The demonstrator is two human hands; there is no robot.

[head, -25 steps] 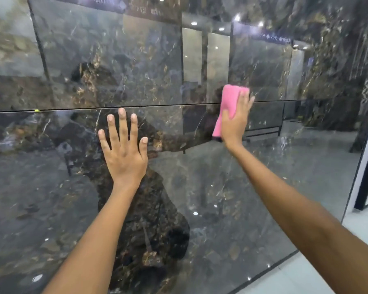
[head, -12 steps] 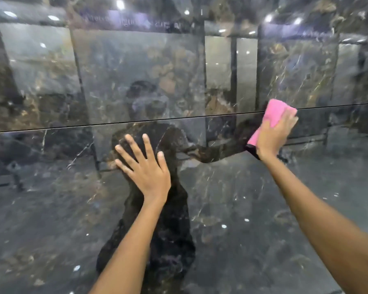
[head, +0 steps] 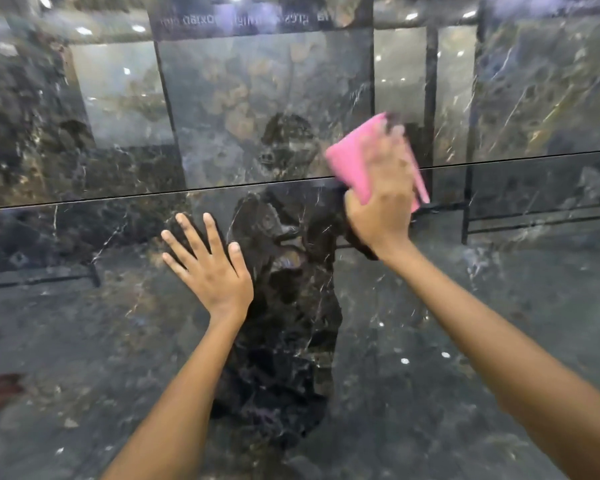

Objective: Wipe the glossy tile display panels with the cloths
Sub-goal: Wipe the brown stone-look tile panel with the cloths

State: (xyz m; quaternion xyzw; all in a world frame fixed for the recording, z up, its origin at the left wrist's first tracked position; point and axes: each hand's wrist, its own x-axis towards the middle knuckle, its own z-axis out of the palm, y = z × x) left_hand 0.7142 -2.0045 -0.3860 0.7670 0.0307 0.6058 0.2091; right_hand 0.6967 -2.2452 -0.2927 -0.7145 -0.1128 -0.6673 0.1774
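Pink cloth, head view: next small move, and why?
Probably sweep the pink cloth sideways along the seam between the upper tile panel and the lower tile panel. The right hand presses it flat there, blurred mid-stroke, while the left hand braces open-palmed on the lower panel, and the glossy surface to either side looks smeared.

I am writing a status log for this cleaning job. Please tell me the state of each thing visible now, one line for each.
Left hand: open, fingers spread, flat on the lower panel.
Right hand: presses the cloth on the panels, blurred by motion.
Pink cloth: folded, under the right hand, lying across the seam.
Seam: thin dark line between upper and lower panel.
Upper panel: glossy, reflecting lights.
Lower panel: glossy, reflecting the person.
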